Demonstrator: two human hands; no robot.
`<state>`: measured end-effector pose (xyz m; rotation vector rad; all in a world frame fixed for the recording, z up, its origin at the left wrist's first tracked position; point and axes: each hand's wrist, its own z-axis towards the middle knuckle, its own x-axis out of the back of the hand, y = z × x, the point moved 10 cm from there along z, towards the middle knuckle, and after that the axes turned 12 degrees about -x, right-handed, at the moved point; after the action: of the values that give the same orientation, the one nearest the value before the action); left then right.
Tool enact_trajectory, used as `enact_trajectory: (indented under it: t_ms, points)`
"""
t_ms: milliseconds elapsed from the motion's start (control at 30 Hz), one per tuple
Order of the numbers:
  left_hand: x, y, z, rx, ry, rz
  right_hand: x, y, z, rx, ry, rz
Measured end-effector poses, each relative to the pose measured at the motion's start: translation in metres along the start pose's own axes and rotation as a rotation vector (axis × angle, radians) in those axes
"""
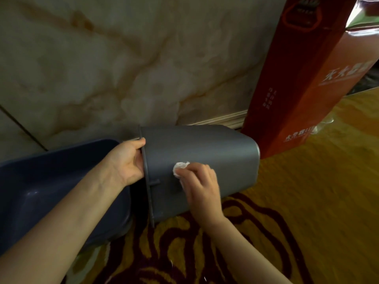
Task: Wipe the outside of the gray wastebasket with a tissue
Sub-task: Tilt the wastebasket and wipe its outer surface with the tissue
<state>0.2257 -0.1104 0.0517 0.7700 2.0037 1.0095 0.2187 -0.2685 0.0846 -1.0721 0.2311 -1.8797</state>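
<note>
Wastebaskets number two — one gray wastebasket (196, 160), matte and lying on its side, its rim clamped in the left hand (128, 162), and one blue bin (51, 193) behind — with one crumpled tissue (180, 168) pinched under the right hand (202, 189) fingertips against its wall.

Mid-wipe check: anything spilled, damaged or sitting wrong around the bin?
Nothing spilled or broken. The gray wastebasket lies tipped on its side, held at the rim by the left hand while the right hand presses the tissue to its wall. Small white specks dot the carpet.
</note>
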Motion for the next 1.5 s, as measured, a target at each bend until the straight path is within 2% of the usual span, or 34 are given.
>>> enact_trajectory:
  t_ms: [100,200,333,433,600,700,833,1067,1300,1333,1467,1500]
  points:
    - [-0.004,0.001,-0.001,0.021,0.019,-0.012,0.025,0.028,0.006,-0.106,0.086,-0.042]
    - [-0.008,0.003,-0.001,0.027,0.044,-0.015,0.035,0.022,0.016,-0.161,0.121,0.002]
    - [-0.011,0.005,0.0,0.015,0.059,-0.011,0.007,-0.037,0.023,0.043,-0.134,0.044]
    - [-0.012,0.004,0.0,0.026,0.067,-0.018,-0.003,-0.051,0.021,0.067,-0.248,0.009]
    - [-0.019,0.006,0.003,0.023,0.076,-0.054,-0.001,-0.046,0.024,0.039,-0.301,-0.003]
    - [-0.017,0.012,0.005,0.008,0.088,-0.062,0.001,-0.029,0.021,-0.06,-0.303,-0.002]
    - [-0.023,0.016,0.006,0.027,0.062,-0.061,0.014,-0.016,0.01,-0.207,-0.176,0.108]
    - [-0.022,0.012,0.011,0.048,0.051,-0.053,-0.005,-0.04,-0.007,-0.175,-0.214,0.146]
    - [-0.022,0.014,0.01,0.057,0.057,-0.084,-0.014,-0.034,-0.025,-0.056,-0.459,-0.05]
    - [-0.022,0.015,0.01,0.053,0.055,-0.087,-0.009,-0.03,-0.02,-0.07,-0.437,-0.046]
    - [-0.022,0.016,0.009,0.037,0.069,-0.091,0.033,-0.016,0.016,-0.178,-0.075,0.088]
    - [-0.022,0.016,0.009,0.033,0.069,-0.086,0.034,-0.017,0.021,-0.19,-0.053,0.107]
